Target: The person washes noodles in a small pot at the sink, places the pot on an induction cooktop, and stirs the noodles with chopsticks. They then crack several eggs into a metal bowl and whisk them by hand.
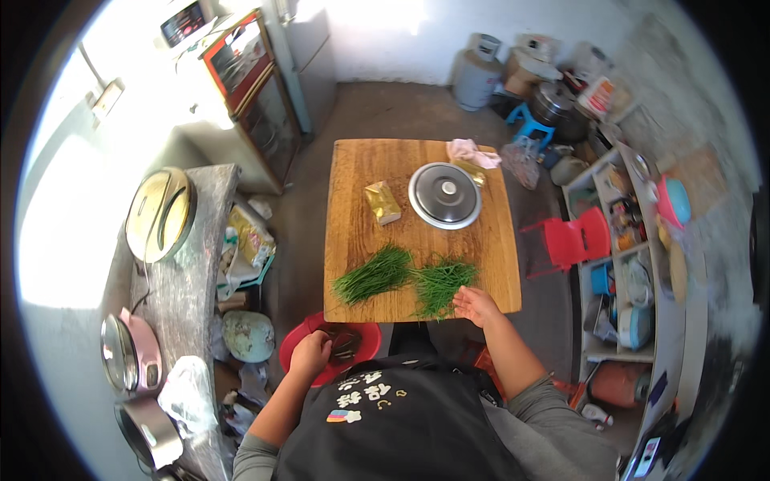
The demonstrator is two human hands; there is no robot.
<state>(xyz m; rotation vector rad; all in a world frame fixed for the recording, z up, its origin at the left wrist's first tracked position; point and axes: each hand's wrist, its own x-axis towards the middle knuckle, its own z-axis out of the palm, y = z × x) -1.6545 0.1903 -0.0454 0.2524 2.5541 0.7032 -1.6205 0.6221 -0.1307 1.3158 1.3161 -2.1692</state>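
Note:
Two heaps of thin green stalks, like chives, lie at the near side of a square wooden table [355,234]. The left heap [374,273] has its stalks mostly aligned; the right heap [444,281] is looser and more tangled. My right hand [476,305] is at the right heap's near edge, fingers loosely curved, nothing visible in it. Over the rim of a red plastic basin [290,341], below the table's left corner, is my left hand [311,352], its fingers bent downward. Dark scraps [346,346] lie in the basin. Whether that hand holds anything cannot be made out.
A lidded pot [446,193], a gold-wrapped pack [382,203] and a pink cloth [472,153] occupy the table's farther part. A red chair [575,239] stands to the right, before shelves [619,355]. Along the left runs a worn counter [180,288] with a pink electric cooker [141,355].

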